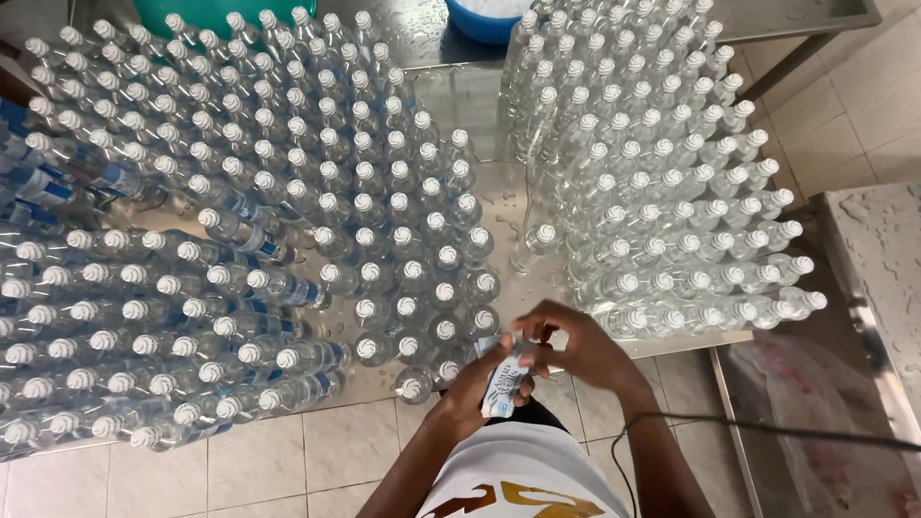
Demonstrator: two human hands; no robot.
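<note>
Both my hands meet just in front of the steel table's near edge (499, 182). My left hand (477, 386) grips a clear plastic bottle with a white and blue label (505, 384) from below. My right hand (566, 341) curls over the bottle's top end, fingers on the label. A stand of upright unlabelled bottles with white caps (403, 230) is right behind my hands. Labelled bottles with blue bands (144, 317) lie stacked at the left. Another dense block of capped bottles (662, 182) fills the right side.
A blue basin (484, 17) and a green tub (206, 11) stand at the back of the table. A wet steel surface (883, 259) lies at the right. A thin black cable (767, 432) crosses near my right arm. White floor tiles (288, 460) are below.
</note>
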